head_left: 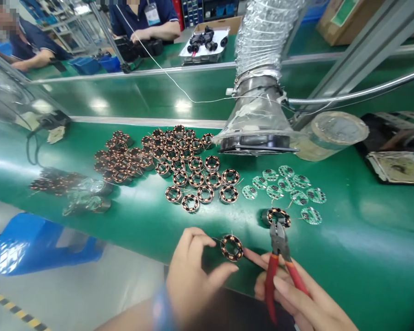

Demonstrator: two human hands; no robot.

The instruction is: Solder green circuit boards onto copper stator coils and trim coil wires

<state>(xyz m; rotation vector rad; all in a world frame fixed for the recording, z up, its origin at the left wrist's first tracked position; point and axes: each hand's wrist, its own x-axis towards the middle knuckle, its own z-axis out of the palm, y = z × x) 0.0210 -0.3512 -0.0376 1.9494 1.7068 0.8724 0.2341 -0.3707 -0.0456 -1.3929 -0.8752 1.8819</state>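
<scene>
My left hand (193,276) pinches a small ring-shaped copper-wound stator (232,247) between thumb and fingers at the table's near edge. My right hand (303,299) grips red-handled cutting pliers (279,257); an outstretched finger reaches toward the held stator. The plier jaws point up at another stator (278,217) that sits on a dark round base on the green table (348,239). Several round green circuit boards (286,188) lie just beyond it.
A large group of stators (179,161) covers the table's middle and left. A clear fume hood with a silver duct (258,119) hangs over the back, beside a tape roll (331,133) and a dirty tray (396,168). Two other people (145,23) work across the conveyor.
</scene>
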